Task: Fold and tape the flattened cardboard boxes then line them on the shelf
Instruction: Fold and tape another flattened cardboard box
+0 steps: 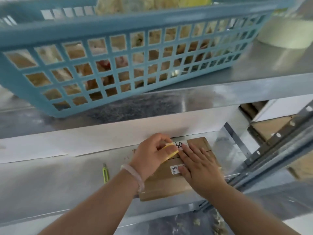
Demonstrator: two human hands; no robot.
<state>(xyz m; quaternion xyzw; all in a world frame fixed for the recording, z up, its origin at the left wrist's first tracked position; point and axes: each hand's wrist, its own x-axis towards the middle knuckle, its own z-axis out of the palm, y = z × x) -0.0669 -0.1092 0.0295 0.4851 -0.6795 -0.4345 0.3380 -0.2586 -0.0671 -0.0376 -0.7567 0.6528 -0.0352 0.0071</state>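
Note:
A brown cardboard box (166,185) lies on the metal shelf (50,184), with a small white label on top and handwriting near its far end. My left hand (152,155) rests on the box's top and grips a roll of yellow tape (171,152) between its fingers. My right hand (199,168) lies flat with straight fingers on the right half of the box, pressing along the centre seam. A pale bracelet sits on my left wrist.
A yellow-green box cutter (105,173) lies on the shelf left of the box. On the shelf above stands a blue lattice basket (108,53) with bagged goods, and a white roll (284,33) at the right. More cardboard boxes (271,129) show behind the right upright.

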